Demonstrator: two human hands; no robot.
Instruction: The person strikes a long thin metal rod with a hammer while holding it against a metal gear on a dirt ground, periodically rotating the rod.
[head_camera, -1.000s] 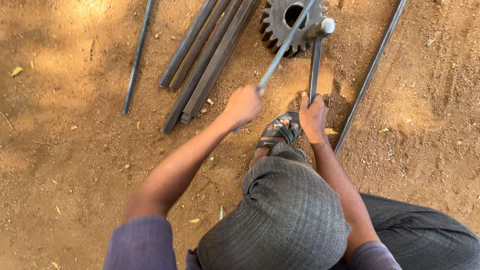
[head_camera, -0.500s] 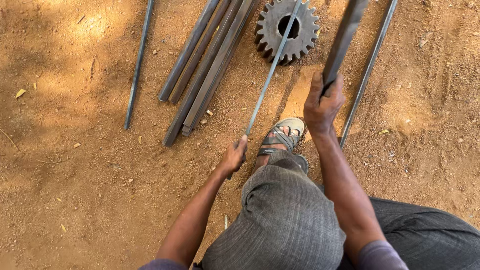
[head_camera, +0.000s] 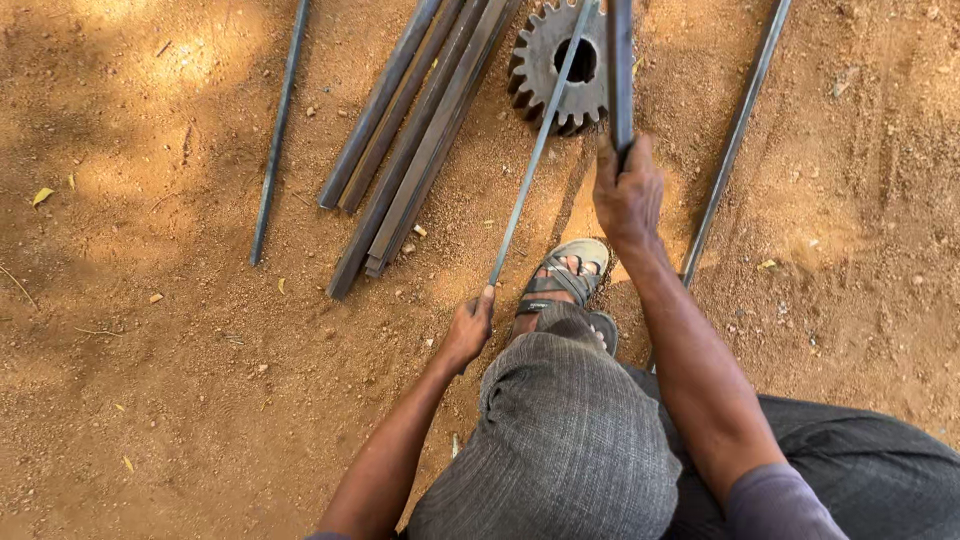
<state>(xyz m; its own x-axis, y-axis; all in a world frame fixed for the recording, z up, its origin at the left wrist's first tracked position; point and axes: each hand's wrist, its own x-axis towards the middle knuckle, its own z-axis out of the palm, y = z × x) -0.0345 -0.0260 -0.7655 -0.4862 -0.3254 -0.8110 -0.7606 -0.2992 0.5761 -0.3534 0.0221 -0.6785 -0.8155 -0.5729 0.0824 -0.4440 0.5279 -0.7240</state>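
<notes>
My left hand (head_camera: 467, 330) grips the near end of a long thin flat steel strip (head_camera: 535, 150) that runs up and away over a large toothed gear (head_camera: 562, 60) lying on the dirt. My right hand (head_camera: 627, 195) is closed around a dark thick metal bar (head_camera: 620, 65) held raised, pointing away past the gear to the top edge. My sandalled foot (head_camera: 565, 280) rests on the ground between the two hands, and my bent knee in grey cloth fills the lower middle.
A bundle of dark angle bars (head_camera: 415, 140) lies diagonally left of the gear. A single thin rod (head_camera: 278, 130) lies further left. Another long rod (head_camera: 735, 135) runs diagonally on the right. Reddish dirt ground (head_camera: 150, 350) with small stones and leaves surrounds everything.
My left hand has slid back down the thin strip toward my knee. My right hand has lifted the thick bar off the ground and swung it upright away from me.
</notes>
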